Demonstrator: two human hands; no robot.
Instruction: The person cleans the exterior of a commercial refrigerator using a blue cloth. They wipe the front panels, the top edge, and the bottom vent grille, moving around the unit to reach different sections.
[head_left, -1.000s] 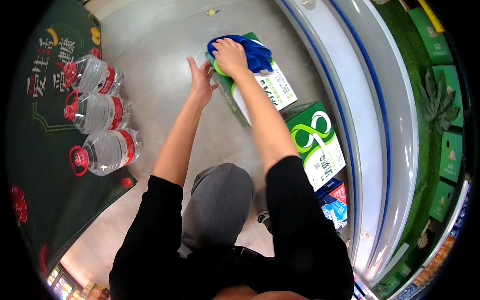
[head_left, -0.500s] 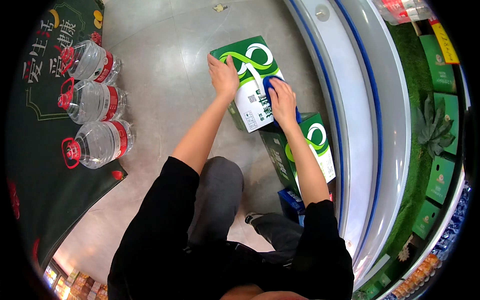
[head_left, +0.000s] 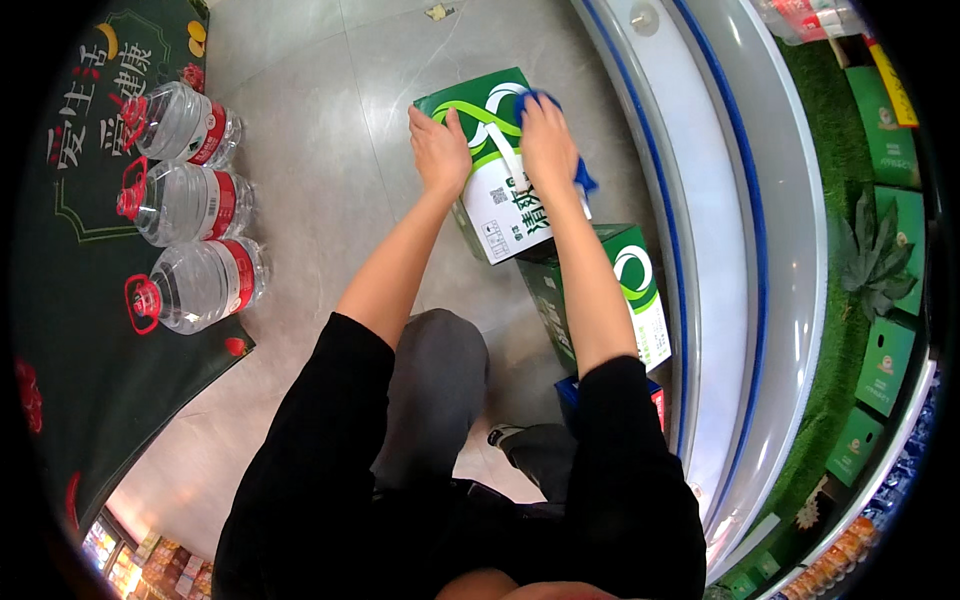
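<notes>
A green and white carton [head_left: 482, 212] with a looped ribbon pattern and a white carry strap sits low in front of me. My left hand [head_left: 442, 158] rests against its upper left edge, fingers stretched out and thumb apart. Over the carton's right side, my right hand [head_left: 549, 150] presses a blue cloth [head_left: 586, 180], mostly hidden under the palm and fingers. Close by on the near right is a second green and white carton [head_left: 648, 325], partly covered by my right forearm.
Several large clear water bottles with red caps and handles [head_left: 200, 285] stand at left on a dark green printed board [head_left: 120, 350]. A curved white display base [head_left: 700, 200] with blue strips runs along the right. A blue box [head_left: 568, 393] lies near my right arm. Grey floor [head_left: 300, 60] extends behind.
My right hand has slid the blue cloth away from me and slightly left across the carton. My left hand has shifted slightly to the left, still at the carton's edge.
</notes>
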